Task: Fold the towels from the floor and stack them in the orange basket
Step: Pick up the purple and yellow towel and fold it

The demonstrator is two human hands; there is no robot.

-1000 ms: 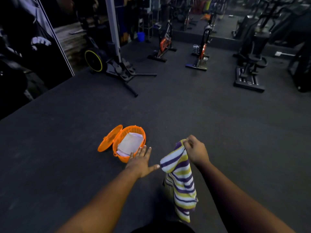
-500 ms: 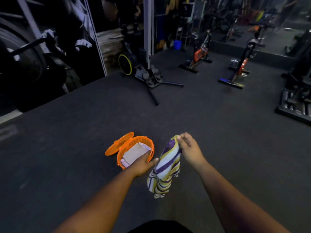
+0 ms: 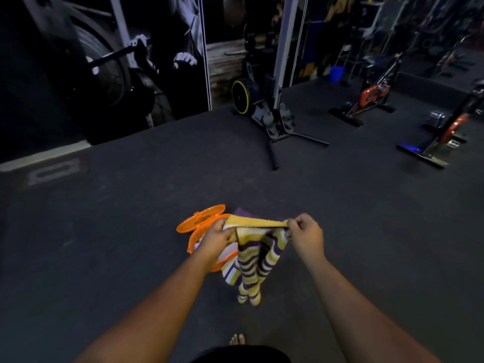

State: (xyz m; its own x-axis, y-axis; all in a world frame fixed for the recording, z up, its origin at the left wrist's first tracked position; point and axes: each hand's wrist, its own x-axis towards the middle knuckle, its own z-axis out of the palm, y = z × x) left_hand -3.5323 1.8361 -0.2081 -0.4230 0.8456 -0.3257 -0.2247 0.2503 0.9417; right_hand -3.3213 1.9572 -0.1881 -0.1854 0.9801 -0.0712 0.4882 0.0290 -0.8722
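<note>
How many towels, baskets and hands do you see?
Towels: 2, the striped towel held up and a pale towel in the basket
Baskets: 1, orange basket
Hands: 2, left hand and right hand
Total: 5

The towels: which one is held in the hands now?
The striped towel, purple, yellow and white: both hands grip its top edge. The pale towel lies in the orange basket.

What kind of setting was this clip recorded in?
Most likely a gym: orange-and-black stationary exercise bikes stand on dark rubber-like flooring, a yellow-rimmed black wheel machine sits by a metal pole, and a large wall mural shows hands gripping a barbell.
</note>
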